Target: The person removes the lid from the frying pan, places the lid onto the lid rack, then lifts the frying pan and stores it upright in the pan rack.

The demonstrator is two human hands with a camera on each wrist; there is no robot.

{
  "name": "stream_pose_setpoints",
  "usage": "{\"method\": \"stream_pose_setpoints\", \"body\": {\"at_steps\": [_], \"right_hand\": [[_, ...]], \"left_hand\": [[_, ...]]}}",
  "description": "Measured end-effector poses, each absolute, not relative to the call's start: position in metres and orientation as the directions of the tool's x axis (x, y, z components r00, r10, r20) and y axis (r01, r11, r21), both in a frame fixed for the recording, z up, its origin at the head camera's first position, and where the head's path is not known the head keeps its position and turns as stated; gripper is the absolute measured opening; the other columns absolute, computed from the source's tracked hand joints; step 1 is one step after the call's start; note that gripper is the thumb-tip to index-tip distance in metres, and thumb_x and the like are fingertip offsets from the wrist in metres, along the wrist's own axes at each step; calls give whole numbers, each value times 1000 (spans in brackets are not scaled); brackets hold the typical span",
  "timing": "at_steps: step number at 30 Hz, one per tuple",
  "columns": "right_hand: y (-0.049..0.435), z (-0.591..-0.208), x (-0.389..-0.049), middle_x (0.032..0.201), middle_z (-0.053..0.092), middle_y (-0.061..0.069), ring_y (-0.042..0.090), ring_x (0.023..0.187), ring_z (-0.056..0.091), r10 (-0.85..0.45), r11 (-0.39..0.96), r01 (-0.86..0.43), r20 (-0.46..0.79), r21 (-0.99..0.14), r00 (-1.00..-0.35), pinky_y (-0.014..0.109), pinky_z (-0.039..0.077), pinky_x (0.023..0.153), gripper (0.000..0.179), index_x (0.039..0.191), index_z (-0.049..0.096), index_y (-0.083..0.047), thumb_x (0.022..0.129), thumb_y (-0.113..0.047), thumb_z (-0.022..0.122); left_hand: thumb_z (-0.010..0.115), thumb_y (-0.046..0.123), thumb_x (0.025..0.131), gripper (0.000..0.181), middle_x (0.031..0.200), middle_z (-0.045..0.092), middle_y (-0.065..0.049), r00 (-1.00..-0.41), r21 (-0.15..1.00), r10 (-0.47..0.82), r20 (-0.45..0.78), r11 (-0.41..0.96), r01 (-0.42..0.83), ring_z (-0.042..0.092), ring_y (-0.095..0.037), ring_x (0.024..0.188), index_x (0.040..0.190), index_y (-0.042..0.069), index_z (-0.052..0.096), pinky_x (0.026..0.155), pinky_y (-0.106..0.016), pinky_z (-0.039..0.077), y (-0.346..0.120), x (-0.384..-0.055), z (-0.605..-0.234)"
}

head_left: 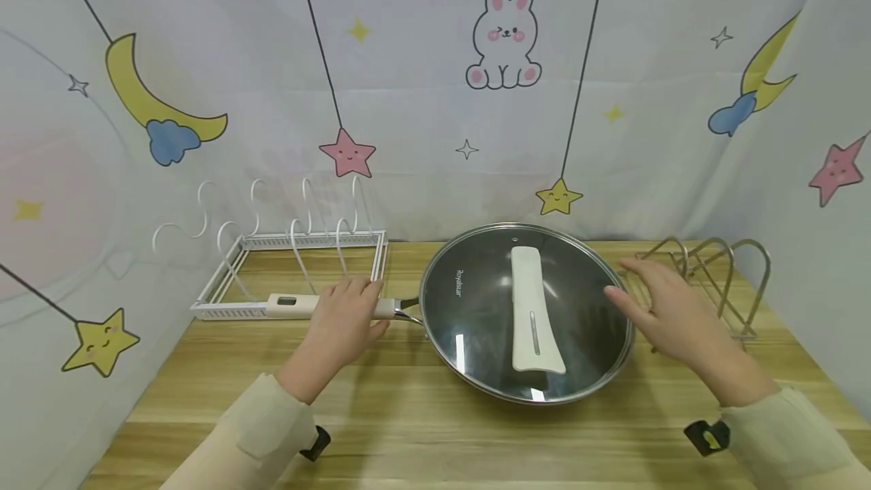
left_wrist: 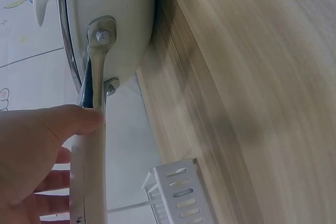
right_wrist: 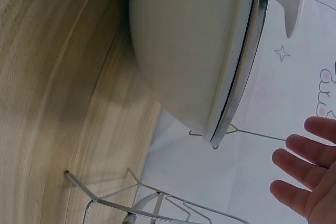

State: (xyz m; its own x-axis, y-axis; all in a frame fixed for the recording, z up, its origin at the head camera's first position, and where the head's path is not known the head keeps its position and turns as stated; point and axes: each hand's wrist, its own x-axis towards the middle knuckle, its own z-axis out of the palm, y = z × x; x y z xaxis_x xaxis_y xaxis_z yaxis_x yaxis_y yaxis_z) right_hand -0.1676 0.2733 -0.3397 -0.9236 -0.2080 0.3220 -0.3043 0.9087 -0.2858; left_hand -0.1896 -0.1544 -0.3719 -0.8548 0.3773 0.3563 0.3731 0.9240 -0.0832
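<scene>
Pan [right_wrist: 184, 45] crosswise, handle [head_left: 302, 308] leftward

A cream pan [right_wrist: 181, 51] rests on the wooden table [head_left: 435, 445], handle [head_left: 289, 306] pointing left, capped by a dark glass lid [head_left: 476, 316].

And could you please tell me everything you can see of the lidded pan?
The round pan has smooth cream walls curving in toward the base and sits level, apparently on the table. A dark, glass-looking lid marked Royalstar covers it, with a metal-looking rim and a tall cream grip. The long cream handle, slotted near its end, joins by a metal-looking bracket and points leftward. The left hand holds it; the right hand is nearby, not touching.
</scene>
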Motion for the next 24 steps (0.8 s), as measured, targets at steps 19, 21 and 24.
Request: {"method": "stream_pose_setpoints", "body": {"at_steps": [19, 21, 24], "right_hand": [[260, -338, -159, 130, 54, 22, 44, 114, 51, -206, 880, -329, 349, -343, -914, 61, 40, 90, 53, 132, 49, -1, 96, -40, 51], [258, -339, -158, 131, 54, 22, 39, 101, 58, -208, 878, -329, 343, -347, -916, 60, 42, 88, 53, 133, 49, -2, 96, -40, 51], [256, -341, -157, 130, 54, 21, 33, 90, 60, -212, 868, -339, 346, -363, -914, 58, 44, 86, 52, 133, 49, -2, 96, -38, 52]], "left_hand": [[79, 30, 73, 32, 83, 58, -7, -849, -99, 398, 347, 916, 389, 57, -28, 77, 89, 8, 62, 62, -41, 47, -157, -191, -369], [79, 30, 73, 31, 82, 58, -7, -850, -99, 399, 345, 916, 390, 57, -27, 75, 86, 8, 61, 61, -40, 47, -157, -191, -369], [78, 30, 74, 29, 81, 58, -6, -856, -95, 396, 333, 917, 387, 57, -27, 74, 85, 9, 61, 60, -40, 46, -157, -192, -369]]}}
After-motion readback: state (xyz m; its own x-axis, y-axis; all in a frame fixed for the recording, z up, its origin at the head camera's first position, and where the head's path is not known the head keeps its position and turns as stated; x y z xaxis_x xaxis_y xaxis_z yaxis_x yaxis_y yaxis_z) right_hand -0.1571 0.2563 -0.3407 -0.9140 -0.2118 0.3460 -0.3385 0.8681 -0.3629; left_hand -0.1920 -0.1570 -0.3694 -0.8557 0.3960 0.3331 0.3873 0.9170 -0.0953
